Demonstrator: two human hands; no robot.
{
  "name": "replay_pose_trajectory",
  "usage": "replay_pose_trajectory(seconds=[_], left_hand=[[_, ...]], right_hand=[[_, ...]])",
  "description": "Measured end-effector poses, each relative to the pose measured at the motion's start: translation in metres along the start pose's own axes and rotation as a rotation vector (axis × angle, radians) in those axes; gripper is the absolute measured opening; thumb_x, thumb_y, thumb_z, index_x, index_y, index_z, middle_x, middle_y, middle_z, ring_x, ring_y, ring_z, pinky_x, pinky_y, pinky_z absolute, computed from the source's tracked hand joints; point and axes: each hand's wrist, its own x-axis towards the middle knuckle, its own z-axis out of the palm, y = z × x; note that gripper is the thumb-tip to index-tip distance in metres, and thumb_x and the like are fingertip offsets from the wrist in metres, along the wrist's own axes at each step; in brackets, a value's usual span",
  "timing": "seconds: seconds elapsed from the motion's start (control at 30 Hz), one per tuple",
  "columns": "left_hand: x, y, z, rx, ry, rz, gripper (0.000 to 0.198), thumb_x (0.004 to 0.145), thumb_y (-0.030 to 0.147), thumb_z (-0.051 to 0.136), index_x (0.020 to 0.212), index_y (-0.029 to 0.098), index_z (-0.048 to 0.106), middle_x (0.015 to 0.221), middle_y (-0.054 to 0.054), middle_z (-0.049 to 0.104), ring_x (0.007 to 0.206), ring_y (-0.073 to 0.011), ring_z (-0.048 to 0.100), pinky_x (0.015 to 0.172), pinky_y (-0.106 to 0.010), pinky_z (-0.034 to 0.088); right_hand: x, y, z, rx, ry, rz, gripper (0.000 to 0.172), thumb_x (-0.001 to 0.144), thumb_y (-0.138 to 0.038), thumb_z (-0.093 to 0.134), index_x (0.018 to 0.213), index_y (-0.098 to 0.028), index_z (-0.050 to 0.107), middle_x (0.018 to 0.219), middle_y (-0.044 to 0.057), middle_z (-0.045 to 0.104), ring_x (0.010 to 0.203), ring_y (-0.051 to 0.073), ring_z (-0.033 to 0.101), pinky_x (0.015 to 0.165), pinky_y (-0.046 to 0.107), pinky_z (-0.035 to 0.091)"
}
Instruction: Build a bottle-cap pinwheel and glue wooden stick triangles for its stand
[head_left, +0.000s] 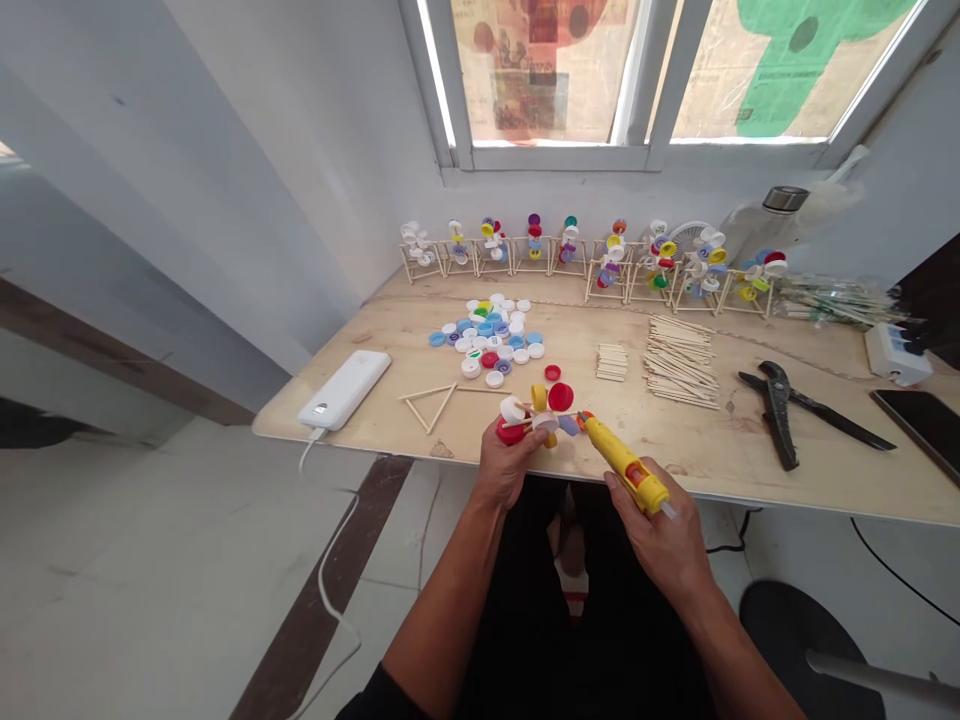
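Closest in, right hand [664, 535] clamped round glue gun [622, 462], gripped low on the barrel like a pen, likely for fine aim; orange nozzle [584, 420] pointed up-left. Just left of it, left hand [504, 465] closed on cap wheel [534, 415], pinched from below at the near edge of the counter [720, 450], probably to keep the joint facing the nozzle. Wheel itself: red, white, yellow and purple caps fanned round thin sticks, nozzle tip at or just beside the hub; contact too small to tell. Just beyond the left hand, small red cap [552, 372]; left of it, stick triangle [431, 405] lying flat, then white power bank [345, 390] with cable [324, 580] hanging off the edge. Farther beyond, heap of spare caps [491, 335]. Beyond the right hand, stick piles [679, 362] within reach; to its right, black pliers [780, 400]. Farthest back, row of finished wheels [585, 255] on stick frames.
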Motion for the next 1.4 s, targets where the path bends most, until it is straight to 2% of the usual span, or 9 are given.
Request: replay_pose_trajectory(seconds=[0.37, 0.53, 0.63, 0.77, 0.93, 1.03, 1.2, 1.3, 1.4], left_hand=[[0.000, 0.002, 0.002, -0.100, 0.067, -0.024, 0.034, 0.050, 0.019, 0.085, 0.080, 0.017, 0.068, 0.078, 0.000, 0.070, 0.077, -0.0132, 0.063, 0.080, -0.027, 0.046], [0.001, 0.003, -0.001, -0.107, 0.035, -0.024, 0.032, 0.053, 0.021, 0.084, 0.081, 0.017, 0.069, 0.080, -0.001, 0.070, 0.079, -0.0151, 0.064, 0.082, -0.029, 0.047], [0.002, 0.003, -0.002, -0.084, 0.020, -0.033, 0.033, 0.055, 0.022, 0.083, 0.084, 0.017, 0.069, 0.083, -0.004, 0.071, 0.082, -0.0170, 0.065, 0.084, -0.031, 0.047], [0.003, 0.003, -0.002, -0.090, 0.015, -0.049, 0.033, 0.053, 0.021, 0.084, 0.082, 0.018, 0.068, 0.083, -0.003, 0.071, 0.083, -0.0166, 0.065, 0.084, -0.030, 0.048], [0.003, 0.005, 0.000, -0.088, 0.045, -0.056, 0.035, 0.052, 0.021, 0.085, 0.082, 0.019, 0.067, 0.082, -0.002, 0.071, 0.084, -0.0173, 0.066, 0.083, -0.030, 0.049], [0.002, 0.006, 0.002, -0.085, 0.041, -0.058, 0.033, 0.052, 0.020, 0.084, 0.081, 0.019, 0.067, 0.081, -0.002, 0.071, 0.082, -0.0159, 0.066, 0.081, -0.028, 0.049], [0.002, 0.005, 0.001, -0.084, 0.033, -0.039, 0.033, 0.054, 0.021, 0.083, 0.083, 0.018, 0.067, 0.083, -0.002, 0.070, 0.085, -0.0163, 0.065, 0.082, -0.028, 0.048], [0.003, 0.003, -0.001, -0.086, 0.022, -0.035, 0.032, 0.055, 0.022, 0.083, 0.083, 0.017, 0.067, 0.084, -0.003, 0.070, 0.086, -0.0166, 0.065, 0.084, -0.029, 0.047], [0.003, 0.003, -0.002, -0.098, 0.021, -0.041, 0.032, 0.055, 0.022, 0.083, 0.082, 0.017, 0.068, 0.082, -0.003, 0.070, 0.086, -0.0162, 0.065, 0.084, -0.028, 0.047]], right_hand=[[0.005, 0.012, -0.004, -0.108, 0.031, -0.111, 0.018, 0.087, -0.036, 0.049, 0.077, -0.021, 0.048, 0.069, 0.001, 0.054, 0.066, 0.017, 0.049, 0.062, 0.029, 0.037], [0.018, 0.023, -0.032, 0.009, 0.060, -0.103, 0.015, 0.087, -0.035, 0.050, 0.081, -0.021, 0.051, 0.072, 0.002, 0.056, 0.066, 0.016, 0.054, 0.061, 0.028, 0.042], [0.023, 0.038, -0.056, 0.000, 0.071, -0.256, 0.015, 0.086, -0.030, 0.050, 0.097, -0.020, 0.054, 0.089, 0.008, 0.062, 0.082, 0.021, 0.059, 0.071, 0.033, 0.047], [0.024, 0.049, -0.073, -0.107, -0.036, -0.485, 0.031, 0.084, -0.025, 0.051, 0.115, -0.019, 0.051, 0.111, 0.014, 0.061, 0.102, 0.026, 0.057, 0.083, 0.040, 0.047], [0.021, 0.038, -0.066, -0.194, -0.205, -0.565, 0.025, 0.088, -0.027, 0.048, 0.109, -0.018, 0.057, 0.109, 0.014, 0.064, 0.096, 0.024, 0.061, 0.077, 0.037, 0.049], [0.018, 0.038, -0.065, -0.195, -0.228, -0.574, 0.026, 0.089, -0.026, 0.047, 0.112, -0.018, 0.058, 0.109, 0.013, 0.065, 0.096, 0.023, 0.061, 0.077, 0.036, 0.049], [0.016, 0.074, -0.092, -0.227, -0.135, -0.513, 0.035, 0.088, -0.027, 0.047, 0.121, -0.022, 0.052, 0.114, 0.011, 0.063, 0.101, 0.024, 0.060, 0.079, 0.038, 0.050], [0.020, 0.100, -0.124, -0.315, -0.011, -0.445, 0.038, 0.087, -0.031, 0.048, 0.124, -0.026, 0.049, 0.116, 0.011, 0.061, 0.101, 0.028, 0.060, 0.080, 0.042, 0.050], [0.024, 0.117, -0.154, -0.479, 0.195, -0.282, 0.039, 0.086, -0.036, 0.048, 0.125, -0.026, 0.047, 0.115, 0.013, 0.059, 0.100, 0.034, 0.059, 0.081, 0.046, 0.047]])
